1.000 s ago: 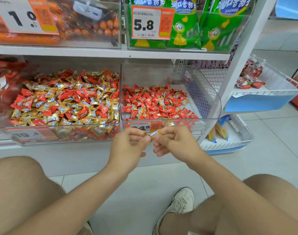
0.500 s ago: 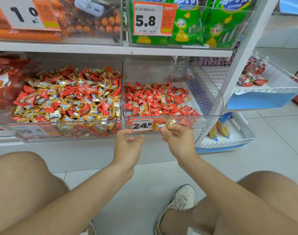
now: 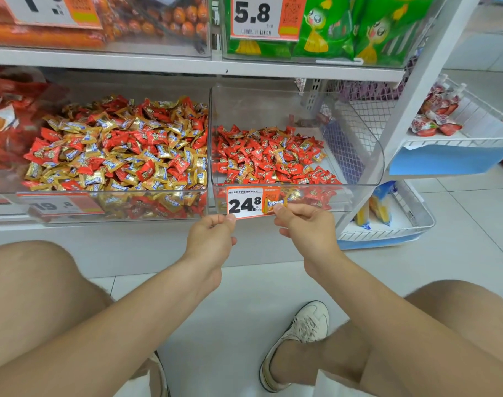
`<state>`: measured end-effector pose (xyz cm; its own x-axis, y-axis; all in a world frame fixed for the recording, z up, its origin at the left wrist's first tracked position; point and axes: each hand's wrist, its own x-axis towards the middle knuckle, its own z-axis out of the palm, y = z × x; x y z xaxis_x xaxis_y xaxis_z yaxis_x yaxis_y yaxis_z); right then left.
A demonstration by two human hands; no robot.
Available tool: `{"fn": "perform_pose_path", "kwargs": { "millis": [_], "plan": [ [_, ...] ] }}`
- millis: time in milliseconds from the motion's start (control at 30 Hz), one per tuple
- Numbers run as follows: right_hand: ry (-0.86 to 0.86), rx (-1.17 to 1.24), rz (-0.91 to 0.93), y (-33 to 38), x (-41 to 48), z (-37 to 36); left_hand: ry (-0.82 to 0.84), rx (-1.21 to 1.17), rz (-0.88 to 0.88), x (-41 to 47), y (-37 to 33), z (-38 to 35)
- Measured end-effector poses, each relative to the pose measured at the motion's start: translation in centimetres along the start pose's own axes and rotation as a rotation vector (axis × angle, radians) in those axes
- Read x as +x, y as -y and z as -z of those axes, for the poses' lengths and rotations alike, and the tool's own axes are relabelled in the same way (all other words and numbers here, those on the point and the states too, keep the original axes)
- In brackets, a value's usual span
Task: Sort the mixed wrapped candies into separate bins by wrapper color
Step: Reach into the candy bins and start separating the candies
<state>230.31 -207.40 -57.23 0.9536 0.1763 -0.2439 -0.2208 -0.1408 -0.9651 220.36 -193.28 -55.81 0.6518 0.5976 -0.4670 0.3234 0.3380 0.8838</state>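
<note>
Shop shelf (image 3: 158,64), two clear bins. Left bin (image 3: 101,203), ten o'clock: gold and red heavily mixed. Right bin (image 3: 362,156), one o'clock: mostly red, some gold among it. Right hand (image 3: 304,227) pinches a gold candy (image 3: 276,203) at that bin's front wall. Left hand (image 3: 210,239) curled, apparently empty. Sorting judged far from complete.

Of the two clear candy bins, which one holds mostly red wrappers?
The right bin, bearing the 24.8 price tag: its candies are nearly all red, whereas the left bin mixes gold with red.
</note>
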Motion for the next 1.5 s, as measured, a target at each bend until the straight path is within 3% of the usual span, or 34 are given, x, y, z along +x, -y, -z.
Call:
{"fn": "perform_pose_path", "kwargs": {
  "millis": [267, 400, 500, 600, 700, 800, 933, 1067, 1267, 1367, 1500],
  "plan": [
    [-0.003, -0.053, 0.025, 0.2, 0.1, 0.0, -0.033, 0.04, -0.02, -0.2, -0.1, 0.1],
    [-0.101, -0.355, 0.298, 1.4, -0.6, -0.4, -0.033, 0.092, -0.031, 0.2, -0.6, 0.2],
    [-0.049, -0.383, 0.619, 4.0, -1.6, -0.6, 0.054, 0.205, -0.076, 0.3, -1.7, 0.6],
    [-0.136, -0.667, 0.852, 6.1, 2.1, -0.3, 0.006, 0.558, -0.328, -0.2, -2.6, 0.9],
    [-0.007, -1.025, 0.667, 6.9, 7.9, 0.3, -0.16, 0.929, -0.824, -0.6, -3.0, 1.5],
    [0.186, -1.194, 0.477, 8.1, 11.5, 0.9, -0.232, 1.112, -1.15, 0.1, -4.1, 1.9],
    [0.197, -1.229, 0.523, 9.8, 15.3, 0.6, -0.205, 1.245, -1.288, 2.8, -6.2, 1.6],
    [0.464, -1.356, 0.555, 9.1, 16.0, -0.2, -0.183, 1.246, -1.242, 3.2, -6.5, 1.5],
    [0.349, -1.24, 0.561, 9.9, 16.3, -1.4, -0.101, 1.202, -1.191, 3.2, -6.3, 1.0],
    [0.26, -1.038, 0.624, 12.2, 11.4, -2.2, -0.101, 1.193, -1.263, 2.9, -5.9, 1.9],
    [0.276, -0.684, 0.631, 14.0, 2.1, -5.4, -0.013, 0.795, -1.156, 1.2, -5.7, 3.7]
  ]
}}
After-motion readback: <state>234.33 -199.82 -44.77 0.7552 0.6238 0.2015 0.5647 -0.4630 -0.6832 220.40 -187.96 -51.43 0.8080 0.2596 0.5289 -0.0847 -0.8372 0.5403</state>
